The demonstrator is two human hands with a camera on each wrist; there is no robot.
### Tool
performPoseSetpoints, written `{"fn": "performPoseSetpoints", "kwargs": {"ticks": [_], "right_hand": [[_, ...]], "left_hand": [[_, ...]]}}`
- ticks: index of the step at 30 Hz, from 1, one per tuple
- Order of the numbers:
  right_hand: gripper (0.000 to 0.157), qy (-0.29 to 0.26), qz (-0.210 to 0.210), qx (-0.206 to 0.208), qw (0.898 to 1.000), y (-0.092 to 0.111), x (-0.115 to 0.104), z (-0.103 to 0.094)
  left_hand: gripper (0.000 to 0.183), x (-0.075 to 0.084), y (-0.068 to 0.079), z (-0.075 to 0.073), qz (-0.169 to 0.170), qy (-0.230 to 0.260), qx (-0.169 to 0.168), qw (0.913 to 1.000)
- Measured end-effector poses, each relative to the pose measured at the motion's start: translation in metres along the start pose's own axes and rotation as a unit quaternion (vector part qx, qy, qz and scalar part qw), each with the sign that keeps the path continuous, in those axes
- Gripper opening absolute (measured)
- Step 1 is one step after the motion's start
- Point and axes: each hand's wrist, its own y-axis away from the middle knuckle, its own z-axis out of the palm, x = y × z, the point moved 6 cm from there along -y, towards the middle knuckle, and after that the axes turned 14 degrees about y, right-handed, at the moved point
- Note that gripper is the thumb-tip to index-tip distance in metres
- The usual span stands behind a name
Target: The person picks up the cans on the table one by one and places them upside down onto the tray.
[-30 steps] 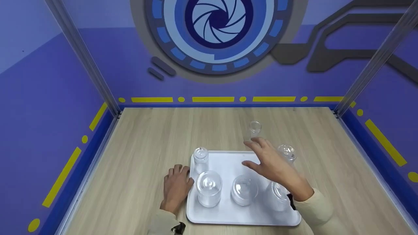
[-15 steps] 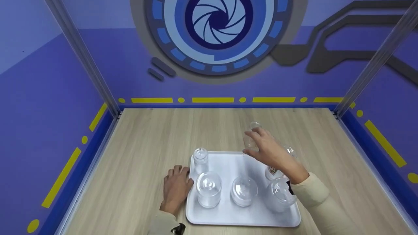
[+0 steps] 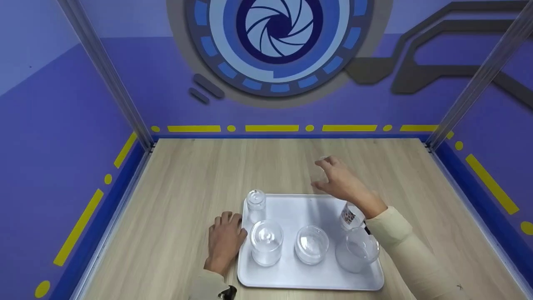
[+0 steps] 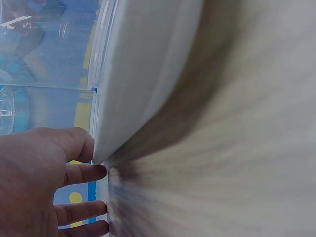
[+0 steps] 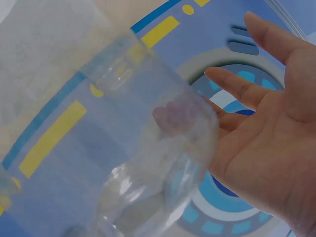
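Note:
On the wooden table lies a white tray (image 3: 291,208) bearing several clear glass containers. My left hand (image 3: 225,237) rests at its left edge. In the left wrist view the thumb (image 4: 79,143) meets the tray's side while the other fingertips touch the table. My right hand (image 3: 343,183) reaches past the tray's back edge, with fingers and thumb parted beside a clear glass (image 3: 317,175) that the hand partly hides. From the right wrist that hand (image 5: 266,118) shows spread fingers, and a large clear glass vessel (image 5: 123,138) looms blurred in front.
Along the tray's front stand a tall jar (image 3: 267,248), a shorter jar (image 3: 312,245) and a wide jar (image 3: 357,252). A narrow jar (image 3: 256,204) sits at the back left, a patterned glass (image 3: 349,216) under the right forearm. Blue panels (image 3: 125,166) enclose the table.
My right hand has moved forward to the glass behind the tray, its arm now covering the container at the right rear while uncovering the patterned side. The left hand stays put.

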Motion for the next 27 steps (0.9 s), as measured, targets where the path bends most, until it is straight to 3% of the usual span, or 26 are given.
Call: {"fn": "performPoseSetpoints", "kwargs": {"ticks": [8,19,27], "right_hand": [[0.064,0.013,0.035,-0.036,0.999,-0.015,0.012,-0.005],[0.067,0.045,0.071,-0.106,0.991,-0.030,0.029,0.005],[0.067,0.054,0.070,-0.114,0.990,-0.032,0.031,0.004]], "left_hand": [[0.033,0.000,0.000,0.000,-0.003,-0.007,-0.001,1.0000],[0.034,0.000,0.000,0.002,-0.010,0.000,-0.007,0.9999],[0.033,0.001,0.000,-0.001,-0.003,0.005,0.001,1.0000]]}}
